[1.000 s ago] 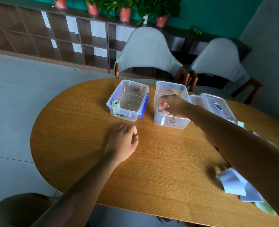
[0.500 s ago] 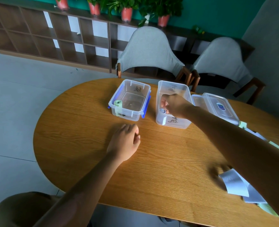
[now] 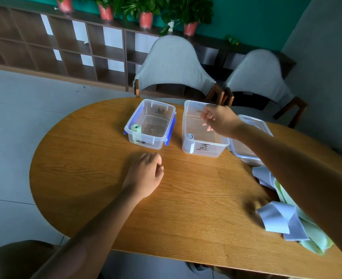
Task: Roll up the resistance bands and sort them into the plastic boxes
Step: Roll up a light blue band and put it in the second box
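Two clear plastic boxes stand at the far side of the wooden table. The left box, with blue clips, holds a rolled green band in its near left corner. The right box holds a rolled pale blue band in its near left corner. My right hand hovers above the right box, fingers loose and holding nothing. My left hand rests on the table in front of the boxes, fingers loosely curled and empty. Loose pale blue bands and green bands lie at the right edge, partly under my right arm.
Clear box lids lie stacked just right of the right box. Two grey chairs stand behind the table. A low wooden shelf with potted plants lines the green wall. Grey floor lies to the left.
My right hand has let go of the pale blue roll inside the right box and lifted up and back with fingers opened. My left hand has stayed put.
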Tool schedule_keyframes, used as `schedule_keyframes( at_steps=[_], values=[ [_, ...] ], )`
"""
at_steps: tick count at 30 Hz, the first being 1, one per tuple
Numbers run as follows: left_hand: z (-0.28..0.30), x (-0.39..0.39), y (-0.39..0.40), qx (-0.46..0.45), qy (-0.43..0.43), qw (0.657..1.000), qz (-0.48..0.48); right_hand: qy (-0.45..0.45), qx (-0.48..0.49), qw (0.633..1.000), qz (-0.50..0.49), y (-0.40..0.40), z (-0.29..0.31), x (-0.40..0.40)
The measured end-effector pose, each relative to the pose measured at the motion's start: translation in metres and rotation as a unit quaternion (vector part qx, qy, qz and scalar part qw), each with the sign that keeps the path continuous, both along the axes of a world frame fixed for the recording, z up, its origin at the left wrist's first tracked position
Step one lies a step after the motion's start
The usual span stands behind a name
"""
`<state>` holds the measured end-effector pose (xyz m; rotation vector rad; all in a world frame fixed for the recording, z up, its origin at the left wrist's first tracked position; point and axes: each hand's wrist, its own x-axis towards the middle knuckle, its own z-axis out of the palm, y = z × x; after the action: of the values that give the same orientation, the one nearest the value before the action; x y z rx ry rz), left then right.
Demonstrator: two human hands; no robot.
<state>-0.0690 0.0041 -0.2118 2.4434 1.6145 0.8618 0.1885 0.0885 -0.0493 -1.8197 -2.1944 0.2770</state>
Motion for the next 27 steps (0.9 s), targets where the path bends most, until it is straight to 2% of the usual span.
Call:
schedule_keyframes(
  at_steps=[7,13,17,22,24,27],
  values=[
    [0.0,0.001,0.0,0.009,-0.006,1.0,-0.004,0.005,0.016,0.999,-0.036,-0.029,0.008,0.037],
    [0.002,0.0,-0.001,0.01,-0.01,1.0,-0.006,-0.051,0.025,0.995,-0.08,-0.058,-0.011,0.07],
    [0.002,0.0,-0.003,0.013,-0.007,1.0,-0.01,-0.148,-0.036,0.981,-0.121,-0.079,-0.031,0.103],
    [0.003,-0.001,-0.003,0.003,-0.007,1.0,-0.007,-0.331,-0.071,0.932,-0.13,-0.107,-0.059,0.134],
    [0.004,-0.001,-0.005,0.003,-0.009,1.0,-0.009,-0.341,-0.072,0.925,-0.15,-0.115,-0.065,0.142],
    [0.007,-0.001,-0.006,-0.002,-0.012,1.0,-0.01,-0.289,-0.044,0.939,-0.181,-0.121,-0.067,0.144]
  ],
)
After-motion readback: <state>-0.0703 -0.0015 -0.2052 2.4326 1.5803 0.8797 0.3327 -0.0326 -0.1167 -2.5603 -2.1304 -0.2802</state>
